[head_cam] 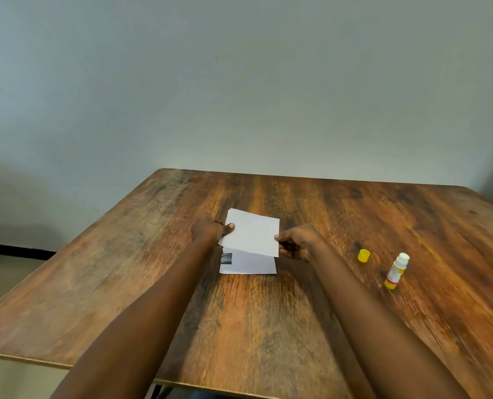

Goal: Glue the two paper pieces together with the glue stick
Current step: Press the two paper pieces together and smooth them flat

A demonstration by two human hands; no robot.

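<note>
A white upper paper piece (252,233) is held just above the table by both hands. My left hand (209,230) pinches its left edge with the thumb on top. At the right edge, my right hand (295,240) pinches it too. A second paper piece (251,264) with a small dark picture at its left lies flat on the table below and partly under the first. The glue stick (396,270), white with a yellow base, lies uncapped to the right. Its yellow cap (363,255) stands apart beside it.
The wooden table (268,326) has its left edge running diagonally and its near edge at the bottom of the view. A plain grey wall stands behind the far edge.
</note>
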